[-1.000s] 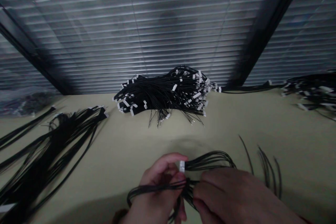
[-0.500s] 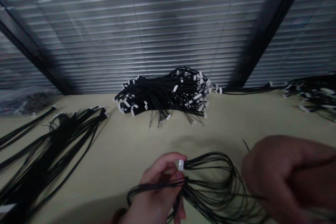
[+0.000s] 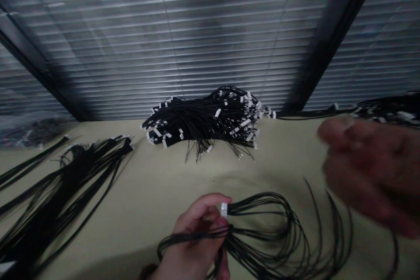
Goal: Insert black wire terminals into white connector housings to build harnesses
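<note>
My left hand (image 3: 200,236) is closed on a wire harness at the lower middle. Its fingertips grip the white connector (image 3: 224,210), and a strand of the black wires (image 3: 272,232) crosses the palm. From the connector the wires loop out to the right and back under the hand. My right hand (image 3: 370,170), smeared by motion, is raised at the right with its fingers drawn together. Whatever is in its fingertips cannot be made out. Loose wire ends (image 3: 336,232) stand below and left of it; another black wire (image 3: 395,249) hangs beneath the hand.
A big heap of black wires with white connectors (image 3: 203,118) lies against the window blinds (image 3: 183,52). Long black cables (image 3: 72,183) spread over the table (image 3: 138,210) at left, near a clear plastic bag (image 3: 36,129). More wire bundles (image 3: 393,107) lie at far right.
My right hand has risen and moved away from the loose wire ends, which now show below it. The left hand keeps its grip on the connector, almost in place.
</note>
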The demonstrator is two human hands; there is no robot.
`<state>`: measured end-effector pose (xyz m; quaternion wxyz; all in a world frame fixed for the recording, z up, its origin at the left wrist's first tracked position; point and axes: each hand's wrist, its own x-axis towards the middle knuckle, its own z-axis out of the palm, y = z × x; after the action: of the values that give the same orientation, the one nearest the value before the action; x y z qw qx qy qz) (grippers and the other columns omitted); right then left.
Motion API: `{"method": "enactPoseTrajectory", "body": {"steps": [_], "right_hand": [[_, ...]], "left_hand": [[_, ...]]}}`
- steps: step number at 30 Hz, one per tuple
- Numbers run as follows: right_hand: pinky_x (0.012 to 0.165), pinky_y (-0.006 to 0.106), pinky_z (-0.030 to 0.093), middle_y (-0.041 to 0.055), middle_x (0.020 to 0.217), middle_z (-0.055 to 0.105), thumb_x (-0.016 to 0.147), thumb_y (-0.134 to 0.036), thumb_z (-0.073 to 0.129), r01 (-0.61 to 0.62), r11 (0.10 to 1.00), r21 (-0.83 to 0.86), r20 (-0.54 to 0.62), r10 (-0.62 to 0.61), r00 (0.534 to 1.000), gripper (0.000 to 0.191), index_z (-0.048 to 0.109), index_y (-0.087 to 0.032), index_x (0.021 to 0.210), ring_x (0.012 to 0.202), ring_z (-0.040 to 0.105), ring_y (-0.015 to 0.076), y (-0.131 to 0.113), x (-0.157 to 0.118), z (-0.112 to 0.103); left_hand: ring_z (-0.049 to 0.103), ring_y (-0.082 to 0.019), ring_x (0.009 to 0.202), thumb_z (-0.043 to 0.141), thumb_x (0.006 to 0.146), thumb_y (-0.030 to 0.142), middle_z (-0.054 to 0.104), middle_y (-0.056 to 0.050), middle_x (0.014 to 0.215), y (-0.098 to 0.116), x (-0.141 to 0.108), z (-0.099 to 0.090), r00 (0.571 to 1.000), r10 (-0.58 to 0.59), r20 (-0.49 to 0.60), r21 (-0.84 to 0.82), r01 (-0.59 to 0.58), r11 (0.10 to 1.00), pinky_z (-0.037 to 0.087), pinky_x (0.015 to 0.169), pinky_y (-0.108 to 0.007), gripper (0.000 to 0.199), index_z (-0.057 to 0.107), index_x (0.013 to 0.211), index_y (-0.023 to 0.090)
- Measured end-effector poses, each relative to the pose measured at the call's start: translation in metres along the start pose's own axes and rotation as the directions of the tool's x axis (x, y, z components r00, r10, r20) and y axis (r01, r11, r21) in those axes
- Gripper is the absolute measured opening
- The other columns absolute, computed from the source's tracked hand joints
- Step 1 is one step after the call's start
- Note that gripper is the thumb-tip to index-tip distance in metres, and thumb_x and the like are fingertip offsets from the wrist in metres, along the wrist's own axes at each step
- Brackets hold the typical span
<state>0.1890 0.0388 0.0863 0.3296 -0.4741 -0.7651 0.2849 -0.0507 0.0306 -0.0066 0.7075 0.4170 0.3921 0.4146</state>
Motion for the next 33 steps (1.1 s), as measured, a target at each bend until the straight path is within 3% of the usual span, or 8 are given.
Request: {"method": "enactPoseTrajectory", "body": {"steps": [1,2,4,8,12,20,25,33], "right_hand": [[0.035,0.015,0.029,-0.0056,0.051,0.055,0.092,-0.04,0.033,-0.113,0.991,0.075,0.21,0.095,0.973,0.025,0.047,-0.023,0.082,0.035,0.044,0.0058,-0.004,-0.001,0.014],[0.038,0.016,0.03,-0.005,0.054,0.057,0.088,-0.032,0.042,-0.165,0.986,0.027,0.24,0.154,0.958,0.018,0.048,-0.022,0.074,0.042,0.049,0.0066,-0.008,-0.002,0.029],[0.045,0.018,0.032,-0.0055,0.06,0.058,0.082,-0.021,0.05,-0.125,0.984,-0.126,0.22,0.15,0.964,0.013,0.052,-0.022,0.069,0.052,0.052,0.0077,-0.012,-0.004,0.054],[0.052,0.022,0.035,-0.0053,0.066,0.059,0.08,-0.013,0.049,0.056,0.949,-0.31,0.08,-0.032,0.996,0.015,0.056,-0.022,0.071,0.058,0.053,0.0102,-0.01,-0.012,0.081],[0.051,0.024,0.036,-0.0038,0.065,0.059,0.08,-0.012,0.047,0.149,0.912,-0.383,0.052,-0.14,0.989,0.015,0.055,-0.022,0.071,0.057,0.054,0.0124,-0.005,-0.015,0.082],[0.051,0.025,0.036,-0.0041,0.065,0.059,0.081,-0.014,0.047,0.141,0.917,-0.374,0.081,-0.119,0.99,0.016,0.056,-0.022,0.071,0.057,0.054,0.0127,-0.008,-0.013,0.08],[0.051,0.024,0.036,-0.004,0.068,0.059,0.079,-0.011,0.047,0.158,0.908,-0.388,0.066,-0.144,0.987,0.015,0.056,-0.022,0.073,0.058,0.054,0.0122,-0.008,-0.013,0.08],[0.052,0.026,0.036,-0.0032,0.068,0.057,0.08,-0.01,0.049,0.194,0.885,-0.424,0.07,-0.181,0.981,0.014,0.054,-0.021,0.073,0.059,0.052,0.0135,-0.005,-0.013,0.089]], "left_hand": [[0.05,-0.004,0.031,0.067,0.072,0.043,0.058,0.005,0.059,0.0,-0.001,0.0,1.0,0.005,-0.001,-0.009,-0.005,1.0,0.039,0.028,-0.01,0.03,0.059,0.092,0.022],[0.05,-0.004,0.032,0.068,0.071,0.043,0.059,0.004,0.061,0.001,-0.002,0.001,1.0,0.014,0.007,-0.017,-0.014,1.0,0.039,0.028,-0.011,0.032,0.059,0.092,0.022],[0.05,-0.005,0.033,0.07,0.07,0.041,0.06,0.003,0.064,0.002,-0.005,0.001,0.999,0.02,0.034,-0.006,-0.019,1.0,0.04,0.029,-0.013,0.031,0.06,0.092,0.022],[0.05,-0.004,0.039,0.063,0.079,0.033,0.058,0.002,0.065,0.002,-0.011,0.001,0.999,0.004,0.045,0.083,-0.007,0.997,0.04,0.035,-0.012,0.02,0.063,0.096,0.023],[0.049,-0.004,0.039,0.062,0.079,0.032,0.057,0.002,0.066,-0.001,-0.011,0.0,0.998,0.005,0.059,0.082,-0.01,0.997,0.04,0.034,-0.014,0.018,0.063,0.096,0.024],[0.05,-0.005,0.036,0.061,0.079,0.03,0.059,-0.001,0.069,-0.006,-0.007,-0.005,0.993,0.089,0.074,0.068,-0.094,0.993,0.034,0.029,-0.015,0.017,0.065,0.095,0.025],[0.05,-0.006,0.035,0.063,0.078,0.027,0.06,0.0,0.066,-0.006,-0.009,-0.001,0.992,0.112,0.058,0.015,-0.113,0.993,0.037,0.03,-0.015,0.015,0.068,0.093,0.027],[0.052,-0.007,0.035,0.065,0.075,0.024,0.067,-0.004,0.071,-0.008,-0.008,0.001,0.999,0.047,0.018,0.063,-0.048,0.997,0.041,0.03,-0.016,0.016,0.068,0.091,0.022]]}}
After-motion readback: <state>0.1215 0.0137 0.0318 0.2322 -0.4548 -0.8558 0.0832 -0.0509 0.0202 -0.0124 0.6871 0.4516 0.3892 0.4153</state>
